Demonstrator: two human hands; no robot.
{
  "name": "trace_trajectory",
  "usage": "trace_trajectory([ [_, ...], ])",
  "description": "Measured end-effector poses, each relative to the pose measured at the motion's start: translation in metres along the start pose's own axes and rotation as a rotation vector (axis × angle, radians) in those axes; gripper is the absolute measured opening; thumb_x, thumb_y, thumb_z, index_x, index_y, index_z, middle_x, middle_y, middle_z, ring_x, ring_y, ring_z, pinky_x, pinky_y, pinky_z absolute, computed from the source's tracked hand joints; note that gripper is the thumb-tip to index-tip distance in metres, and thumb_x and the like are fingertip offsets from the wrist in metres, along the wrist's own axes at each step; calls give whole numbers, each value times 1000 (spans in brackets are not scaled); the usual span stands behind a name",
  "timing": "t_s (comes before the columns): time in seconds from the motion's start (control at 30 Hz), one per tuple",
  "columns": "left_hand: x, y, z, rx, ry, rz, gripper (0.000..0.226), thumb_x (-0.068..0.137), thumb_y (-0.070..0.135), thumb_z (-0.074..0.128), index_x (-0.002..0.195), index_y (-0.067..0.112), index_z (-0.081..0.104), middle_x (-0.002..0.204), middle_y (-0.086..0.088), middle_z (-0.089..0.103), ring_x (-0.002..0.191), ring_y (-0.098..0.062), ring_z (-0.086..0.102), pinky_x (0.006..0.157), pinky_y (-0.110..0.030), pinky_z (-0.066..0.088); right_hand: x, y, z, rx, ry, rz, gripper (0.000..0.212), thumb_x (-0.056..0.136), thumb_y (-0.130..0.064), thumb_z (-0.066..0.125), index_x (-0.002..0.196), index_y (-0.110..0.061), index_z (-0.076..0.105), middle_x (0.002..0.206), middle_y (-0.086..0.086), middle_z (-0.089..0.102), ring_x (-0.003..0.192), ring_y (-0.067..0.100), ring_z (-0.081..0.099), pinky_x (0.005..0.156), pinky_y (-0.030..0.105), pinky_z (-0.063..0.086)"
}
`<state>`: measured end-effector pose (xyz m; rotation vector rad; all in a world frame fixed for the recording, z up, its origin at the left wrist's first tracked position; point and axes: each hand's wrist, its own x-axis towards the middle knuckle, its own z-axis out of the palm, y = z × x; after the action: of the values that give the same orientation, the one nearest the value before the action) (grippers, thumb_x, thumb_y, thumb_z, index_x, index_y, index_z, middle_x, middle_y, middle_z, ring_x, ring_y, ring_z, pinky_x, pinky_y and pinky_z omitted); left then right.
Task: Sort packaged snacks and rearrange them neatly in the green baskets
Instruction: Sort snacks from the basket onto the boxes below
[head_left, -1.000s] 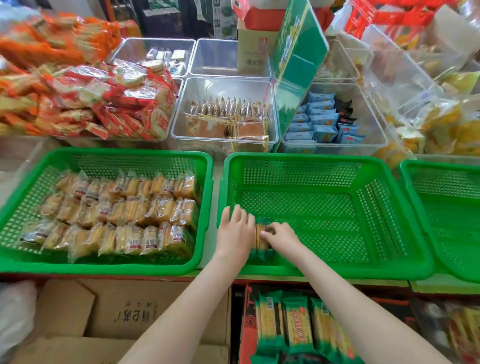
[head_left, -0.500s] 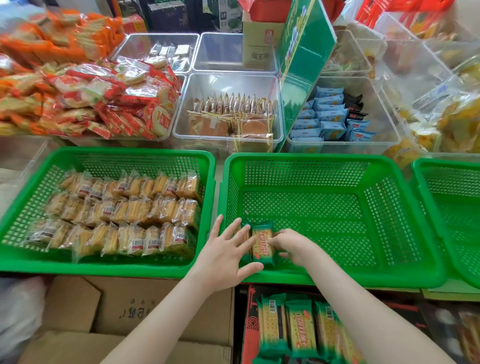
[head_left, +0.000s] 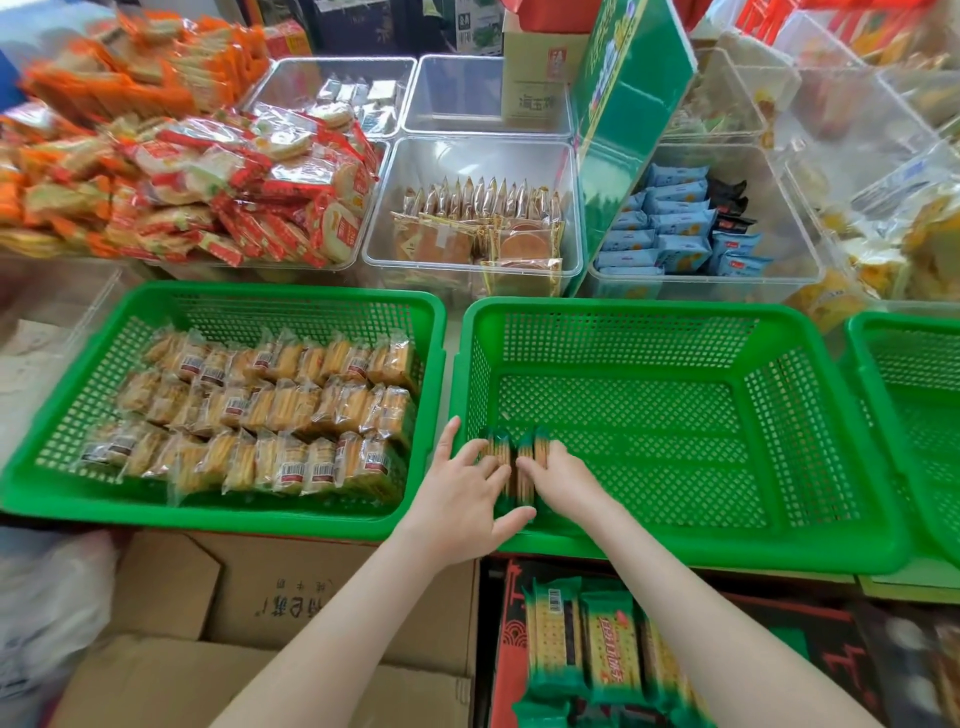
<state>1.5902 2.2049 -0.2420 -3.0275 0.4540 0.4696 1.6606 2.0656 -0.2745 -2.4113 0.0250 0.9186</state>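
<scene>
Three green-wrapped cracker packs (head_left: 511, 460) stand on edge in the near-left corner of the middle green basket (head_left: 675, 555). My left hand (head_left: 460, 501) lies against their left side with fingers spread and straight, thumb across their near end. From the right, my right hand (head_left: 563, 480) holds the packs with its fingers bent onto them. The rest of this basket is bare mesh. The left green basket (head_left: 218, 519) holds three neat rows of clear-wrapped yellow biscuit packs (head_left: 260, 415).
More green cracker packs (head_left: 587, 654) lie in a red box below the baskets. A third green basket (head_left: 883, 332) is at the right edge. Clear bins of red (head_left: 249, 208), gold (head_left: 483, 228) and blue (head_left: 675, 228) snacks stand behind. Cardboard boxes (head_left: 291, 597) sit at lower left.
A pack that lay flat under my hands half a second ago now stands on edge with the others. Both hands have closed in on the packs from either side.
</scene>
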Motion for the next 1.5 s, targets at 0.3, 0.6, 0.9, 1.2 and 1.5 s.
trace_trajectory([
  [0.3, 14, 2, -18, 115, -99, -25, 66, 96, 59, 25, 142, 15, 44, 131, -7, 56, 134, -28, 38, 107, -62, -24, -13, 5, -13, -198, -177, -137, 87, 99, -23, 52, 152, -15, -17, 126, 15, 55, 87, 17, 53, 68, 26, 42],
  [0.6, 37, -8, -16, 248, -156, 24, 58, 93, 50, 45, 137, 13, 51, 140, -3, 54, 148, -22, 14, 95, -68, -33, -12, 3, -12, -198, -202, -190, 105, 88, -37, 67, 151, -33, -18, 161, 12, -4, 148, 29, 3, 119, 48, 13],
  [0.9, -26, 10, 17, -189, 212, -111, 78, 95, 70, 19, 143, 15, 47, 153, -12, 36, 144, -27, 26, 115, -53, 2, -19, 22, -9, -126, -258, -273, 98, 96, -29, 57, 145, -38, -28, 162, 1, 0, 144, 23, 23, 114, 39, 27],
  [1.2, -7, 5, 19, -81, 61, -77, 105, 79, 82, 36, 150, 5, 29, 157, -12, 27, 148, -30, 9, 116, -50, -15, 0, 14, -13, -80, -199, -240, 101, 90, -30, 66, 153, -15, -12, 162, 4, -6, 148, 16, 1, 118, 30, 6],
  [1.5, -34, 37, 31, -205, 361, -24, 88, 74, 52, 58, 150, 12, 33, 156, -15, 27, 147, -32, 13, 114, -61, 6, -55, 25, -29, -257, 4, -300, 60, 103, -41, 35, 154, -15, 19, 159, 1, 22, 146, 14, 19, 117, 31, 16],
])
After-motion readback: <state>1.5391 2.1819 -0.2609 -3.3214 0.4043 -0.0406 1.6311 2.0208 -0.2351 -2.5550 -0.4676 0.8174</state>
